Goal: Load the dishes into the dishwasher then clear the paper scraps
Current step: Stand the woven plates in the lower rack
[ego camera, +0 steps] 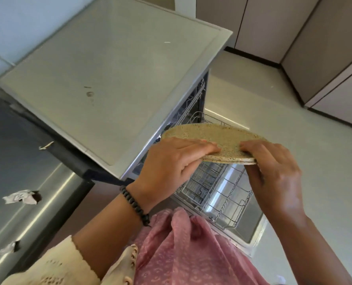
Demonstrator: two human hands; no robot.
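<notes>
Pale floor and grey cabinet fronts lie beyond your hands, with the white dishwasher (117,79) to their left, its door dropped open and its wire rack (216,190) pulled out directly beneath them. You hold one plate (212,134), round, flat, beige and finely speckled, tilted nearly level above the rack. Your left hand (171,161) grips its near edge, fingers on top and thumb under; your right hand (273,165) pinches the same edge just beside it. Well to the left of your hands, three paper scraps (23,197) lie on the steel bench (16,151).
</notes>
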